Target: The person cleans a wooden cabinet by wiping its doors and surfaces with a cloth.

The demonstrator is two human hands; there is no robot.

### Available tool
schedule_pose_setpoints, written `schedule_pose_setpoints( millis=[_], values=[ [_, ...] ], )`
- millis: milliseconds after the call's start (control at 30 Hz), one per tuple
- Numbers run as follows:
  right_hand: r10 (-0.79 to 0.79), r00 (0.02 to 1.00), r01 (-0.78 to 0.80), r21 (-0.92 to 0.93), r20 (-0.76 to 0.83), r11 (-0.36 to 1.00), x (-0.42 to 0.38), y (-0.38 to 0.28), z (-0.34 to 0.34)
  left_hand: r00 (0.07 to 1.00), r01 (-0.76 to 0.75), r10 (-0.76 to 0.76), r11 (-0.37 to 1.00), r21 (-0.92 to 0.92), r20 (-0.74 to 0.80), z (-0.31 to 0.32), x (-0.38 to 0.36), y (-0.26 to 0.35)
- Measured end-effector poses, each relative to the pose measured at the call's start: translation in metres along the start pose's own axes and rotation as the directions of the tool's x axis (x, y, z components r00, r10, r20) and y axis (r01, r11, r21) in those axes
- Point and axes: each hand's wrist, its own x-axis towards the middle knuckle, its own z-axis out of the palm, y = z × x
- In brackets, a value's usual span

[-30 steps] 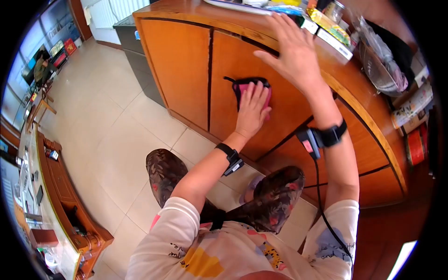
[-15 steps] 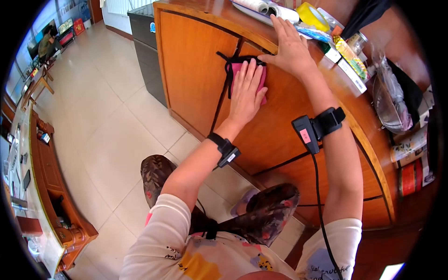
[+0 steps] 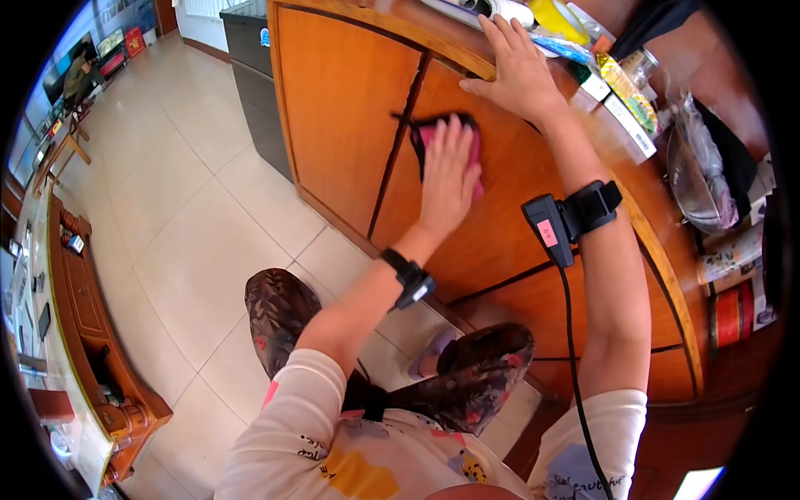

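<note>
My left hand (image 3: 450, 183) holds a pink cloth (image 3: 477, 158) with black edging against the front of the wooden cabinet door (image 3: 508, 208). Its fingers stretch over the cloth and are a little blurred by motion; the palm hides part of the cloth. A dark strap or tie end sticks out at the cloth's upper left, near the gap between two doors. Higher up, my right hand (image 3: 521, 79) is open, fingers spread, over the cabinet's top edge (image 3: 467, 54). No object shows in its grasp. Its fingertips are near a tray-like rim with white rolls.
On the cabinet top lie a yellow tape roll (image 3: 558, 21), small boxes (image 3: 629, 125) and a clear plastic bag (image 3: 700, 167). A dark drawer unit (image 3: 257, 92) stands beside the cabinet. Another wooden desk (image 3: 92, 317) is at left; a person (image 3: 77, 79) sits far off.
My left hand and the pink cloth have moved down the cabinet door. My right hand stays at the top edge. The view has shifted slightly.
</note>
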Motion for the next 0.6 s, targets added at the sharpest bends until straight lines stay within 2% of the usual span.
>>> schedule_pose_setpoints(
  millis=[33,167,300,333,367,400,500,533,567,600],
  values=[
    [-0.005,1.000,0.005,0.001,-0.001,1.000,0.000,0.001,0.002,0.995,0.023,-0.023,1.000,-0.001,-0.098,-0.006,0.025,-0.002],
    [0.004,1.000,-0.004,-0.014,0.019,1.000,-0.002,-0.002,-0.002,0.994,0.053,-0.053,0.999,0.001,-0.095,-0.004,0.024,0.001],
    [0.000,1.000,0.000,-0.001,0.019,1.000,-0.001,-0.001,-0.003,0.994,0.021,-0.024,0.999,0.024,0.109,0.012,-0.052,0.008],
    [-0.009,1.000,0.009,0.007,0.011,1.000,-0.001,0.000,-0.001,0.994,0.026,-0.028,0.999,0.024,0.109,0.013,-0.069,0.011],
    [-0.009,1.000,0.009,0.007,0.012,1.000,-0.001,0.001,0.001,0.979,-0.007,-0.004,0.998,0.056,0.202,0.015,-0.084,0.014],
    [-0.009,1.000,0.009,0.011,0.008,1.000,0.000,0.001,0.000,0.955,-0.048,0.022,0.996,0.081,0.294,0.015,-0.089,0.017],
    [-0.001,1.000,0.001,0.012,0.012,1.000,-0.001,0.001,-0.003,0.930,-0.130,0.098,0.989,0.068,0.354,0.019,-0.090,0.010],
    [0.004,1.000,-0.004,0.014,0.020,1.000,0.000,-0.001,-0.004,0.928,-0.168,0.131,0.983,0.078,0.348,0.016,-0.078,0.010],
    [0.012,1.000,-0.012,0.009,0.027,1.000,-0.001,-0.007,-0.015,0.975,-0.125,0.114,0.991,0.045,0.189,0.013,-0.042,0.014],
    [0.072,0.989,-0.079,0.049,0.133,0.996,0.002,-0.020,-0.034,0.985,-0.122,0.116,0.992,0.034,0.127,0.014,-0.028,0.013]
  ],
)
